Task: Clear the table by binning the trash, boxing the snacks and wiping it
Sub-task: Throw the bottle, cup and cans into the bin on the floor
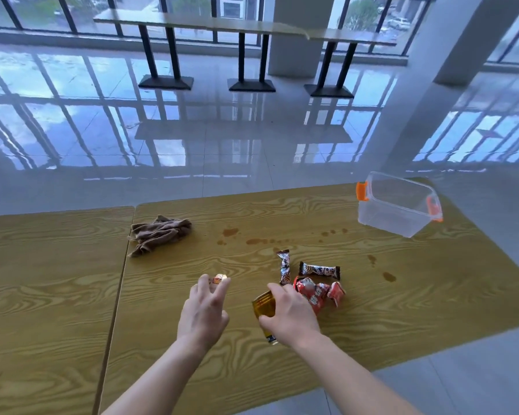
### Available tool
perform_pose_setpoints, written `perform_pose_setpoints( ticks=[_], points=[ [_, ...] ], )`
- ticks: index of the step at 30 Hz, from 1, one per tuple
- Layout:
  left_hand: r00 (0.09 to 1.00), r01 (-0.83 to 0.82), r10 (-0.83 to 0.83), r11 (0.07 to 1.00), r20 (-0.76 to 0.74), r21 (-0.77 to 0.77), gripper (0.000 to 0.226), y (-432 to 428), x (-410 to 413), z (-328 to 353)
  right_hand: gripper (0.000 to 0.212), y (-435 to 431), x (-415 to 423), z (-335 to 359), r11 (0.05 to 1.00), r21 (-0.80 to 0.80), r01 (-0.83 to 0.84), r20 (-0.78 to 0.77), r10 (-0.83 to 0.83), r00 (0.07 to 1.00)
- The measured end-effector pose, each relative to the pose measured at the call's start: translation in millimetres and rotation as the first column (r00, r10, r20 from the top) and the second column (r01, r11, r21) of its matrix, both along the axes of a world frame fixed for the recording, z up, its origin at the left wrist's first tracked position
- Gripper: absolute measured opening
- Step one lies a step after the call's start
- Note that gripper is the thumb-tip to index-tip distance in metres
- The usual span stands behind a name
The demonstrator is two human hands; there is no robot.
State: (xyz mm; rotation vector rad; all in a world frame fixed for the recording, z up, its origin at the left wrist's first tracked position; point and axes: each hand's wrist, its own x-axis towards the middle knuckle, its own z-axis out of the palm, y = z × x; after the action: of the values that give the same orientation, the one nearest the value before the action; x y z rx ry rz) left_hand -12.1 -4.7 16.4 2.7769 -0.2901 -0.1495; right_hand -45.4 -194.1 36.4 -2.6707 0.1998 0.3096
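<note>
My right hand [291, 316] grips an amber plastic cup [264, 307] lying on its side on the wooden table [192, 354]. My left hand [204, 310] reaches over a small orange-wrapped candy [220, 278], fingers spread around it; whether they touch it is unclear. Two dark wrapped snack bars [284, 266] [319, 270] lie just beyond my right hand, one upright, one crosswise. A crumpled red wrapper [318, 293] sits to the right of the cup. A brown cloth [159, 233] lies bunched at the left. A clear plastic box [397, 205] with orange latches stands open at the far right.
Brown liquid stains [256, 241] dot the table between the cloth and the box, with more at the right [388, 276]. A seam [123, 265] splits two tabletops. Beyond the table is glossy tiled floor, a long counter on black legs [243, 55] and a white pillar.
</note>
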Motion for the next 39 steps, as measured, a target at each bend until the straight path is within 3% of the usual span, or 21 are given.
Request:
perform_pose_setpoints(
  ticks=[14, 25, 32, 39],
  points=[
    [0.947, 0.317, -0.314, 0.946, 0.063, -0.060, 0.070, -127, -50, 18, 0.070, -108, -91, 11, 0.955, -0.003, 0.297, 0.088, -0.296, 0.951],
    [0.845, 0.534, -0.531, 0.844, 0.063, -0.044, 0.071, -276, -147, 17, 0.067, -240, -228, 6, 0.868, 0.004, 0.497, 0.101, -0.494, 0.863],
    [0.781, 0.624, -0.622, 0.780, 0.051, -0.055, 0.065, -373, -231, -5, 0.071, -330, -329, -23, 0.814, 0.007, 0.581, 0.042, -0.580, 0.813],
    [0.676, 0.734, -0.736, 0.677, -0.027, -0.050, 0.063, -444, -294, -47, 0.071, -390, -412, -67, 0.674, 0.020, 0.738, -0.095, -0.734, 0.673]
  ],
)
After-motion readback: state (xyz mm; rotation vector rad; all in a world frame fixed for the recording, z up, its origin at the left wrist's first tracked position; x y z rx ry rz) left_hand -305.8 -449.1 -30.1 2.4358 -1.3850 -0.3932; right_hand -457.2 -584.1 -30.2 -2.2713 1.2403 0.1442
